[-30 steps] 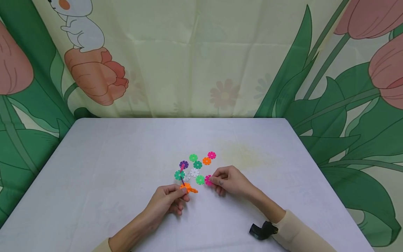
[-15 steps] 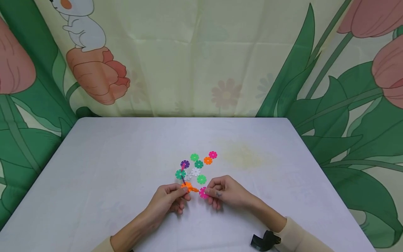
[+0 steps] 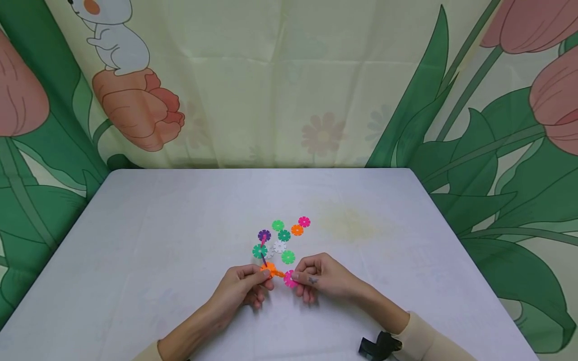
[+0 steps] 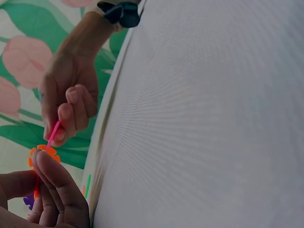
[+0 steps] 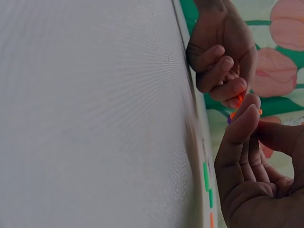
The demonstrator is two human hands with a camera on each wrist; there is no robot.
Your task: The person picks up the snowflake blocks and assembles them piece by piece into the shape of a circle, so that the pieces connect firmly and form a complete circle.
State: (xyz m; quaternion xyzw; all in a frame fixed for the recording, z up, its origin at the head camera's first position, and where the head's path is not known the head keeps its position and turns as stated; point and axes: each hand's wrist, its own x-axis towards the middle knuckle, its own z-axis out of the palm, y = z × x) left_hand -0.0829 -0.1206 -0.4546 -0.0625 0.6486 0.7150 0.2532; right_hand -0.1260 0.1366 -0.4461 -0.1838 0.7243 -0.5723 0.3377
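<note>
With thumb and fingers, my left hand (image 3: 241,287) pinches an orange notched plastic disc (image 3: 268,267), one of a joined chain. Beyond it the chain runs through a thin purple edge to a teal disc (image 3: 259,251), a pink piece and a purple disc (image 3: 264,235). Another orange disc, edge-on, juts right from the held one. My right hand (image 3: 326,276) pinches a pink notched disc (image 3: 289,279), which meets that jutting orange edge. In the left wrist view the pink disc (image 4: 53,133) appears edge-on against the orange disc (image 4: 47,151). Whether they interlock is unclear.
Loose discs lie on the white table (image 3: 135,240) beyond the hands: light green (image 3: 288,257), white (image 3: 280,246), teal (image 3: 284,235), another light green (image 3: 277,225), orange (image 3: 297,230) and pink (image 3: 304,221). A black wrist mount (image 3: 380,346) sits at the right sleeve.
My right hand has brought the pink disc from beside the light green disc toward me and left, up to the orange disc's edge. The left hand has stayed nearly still.
</note>
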